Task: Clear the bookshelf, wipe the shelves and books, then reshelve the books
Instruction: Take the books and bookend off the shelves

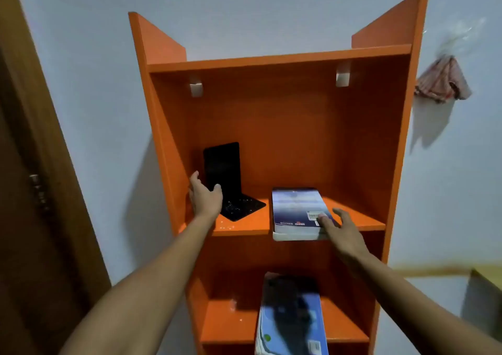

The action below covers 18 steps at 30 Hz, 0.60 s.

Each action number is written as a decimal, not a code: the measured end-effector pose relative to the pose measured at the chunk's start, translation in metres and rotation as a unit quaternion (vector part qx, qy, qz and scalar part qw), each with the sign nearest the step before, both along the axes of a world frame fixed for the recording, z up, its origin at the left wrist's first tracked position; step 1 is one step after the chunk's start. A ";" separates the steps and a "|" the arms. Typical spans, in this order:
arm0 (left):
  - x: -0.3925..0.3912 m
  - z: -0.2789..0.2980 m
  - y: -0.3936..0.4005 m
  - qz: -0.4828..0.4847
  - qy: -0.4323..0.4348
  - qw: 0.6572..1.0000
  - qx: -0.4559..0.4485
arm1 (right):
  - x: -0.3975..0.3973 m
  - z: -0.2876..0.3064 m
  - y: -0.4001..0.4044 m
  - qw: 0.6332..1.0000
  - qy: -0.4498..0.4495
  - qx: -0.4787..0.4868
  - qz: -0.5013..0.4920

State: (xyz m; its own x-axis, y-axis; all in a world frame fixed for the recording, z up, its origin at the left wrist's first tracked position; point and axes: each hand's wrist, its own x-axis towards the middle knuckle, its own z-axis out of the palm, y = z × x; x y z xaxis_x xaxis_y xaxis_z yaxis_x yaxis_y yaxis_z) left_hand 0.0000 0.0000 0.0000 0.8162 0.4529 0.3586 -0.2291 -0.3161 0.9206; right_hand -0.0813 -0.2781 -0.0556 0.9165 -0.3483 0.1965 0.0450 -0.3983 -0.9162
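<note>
An orange bookshelf (pixel 279 58) stands against a pale wall. On its upper shelf board (pixel 244 225) a black L-shaped bookend (pixel 225 180) stands at the left. My left hand (pixel 205 197) is open right beside it, fingers spread around its lower edge. A thick blue-covered book (pixel 296 210) lies flat at the shelf's front, overhanging the edge. My right hand (pixel 341 228) rests its fingertips on the book's right front corner. On the shelf below, another blue book (pixel 292 316) lies flat and blurred.
A brown wooden door (pixel 32 191) with a metal latch stands at the left. A striped cloth (pixel 442 81) hangs on the wall to the right of the bookshelf. A yellowish surface edge (pixel 486 273) shows at the lower right.
</note>
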 end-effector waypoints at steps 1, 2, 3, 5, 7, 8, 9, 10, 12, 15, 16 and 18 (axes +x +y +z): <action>0.007 0.001 0.001 0.008 0.013 1.000 0.009 | 0.000 0.002 0.004 0.999 -0.002 0.039 0.008; 0.013 0.001 0.001 0.014 0.025 0.999 0.021 | 0.001 0.004 0.009 0.997 0.008 0.077 0.017; 0.020 -0.002 0.002 0.019 0.040 0.999 0.029 | 0.000 0.006 0.012 0.994 0.005 0.109 0.030; 0.034 -0.007 0.002 0.021 0.049 0.998 0.040 | -0.002 0.005 0.015 0.986 0.006 0.162 0.035; 0.041 -0.015 0.000 0.031 0.056 0.997 0.053 | -0.002 -0.003 0.014 0.979 0.003 0.202 0.025; 0.044 -0.016 0.000 0.037 0.052 0.996 0.059 | 0.000 -0.008 0.012 0.977 -0.003 0.212 0.019; 0.049 -0.018 0.000 0.040 0.046 0.996 0.060 | -0.002 -0.010 0.013 0.974 -0.013 0.225 0.013; 0.052 -0.019 0.000 0.041 0.038 0.997 0.061 | -0.004 -0.012 0.014 0.971 -0.023 0.239 0.006; 0.053 -0.022 -0.001 0.038 0.016 0.996 0.076 | -0.008 -0.020 0.018 0.963 -0.035 0.267 0.008; 0.044 -0.023 0.002 0.041 -0.027 0.995 0.087 | -0.023 -0.027 0.028 0.951 -0.058 0.303 0.022; 0.039 -0.022 0.003 0.040 -0.038 0.994 0.095 | -0.026 -0.030 0.030 0.947 -0.061 0.315 0.025; 0.022 -0.019 0.009 0.047 -0.070 0.988 0.126 | -0.032 -0.032 0.034 0.936 -0.054 0.347 0.027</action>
State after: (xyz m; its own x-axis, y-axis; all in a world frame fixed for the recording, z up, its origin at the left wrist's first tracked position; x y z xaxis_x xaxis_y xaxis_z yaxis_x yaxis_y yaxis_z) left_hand 0.0224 0.0086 -0.0186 0.7094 0.4065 0.5758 -0.3068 -0.5574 0.7715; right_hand -0.1137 -0.2438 -0.0876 0.9246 -0.3795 0.0326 0.1546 0.2958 -0.9427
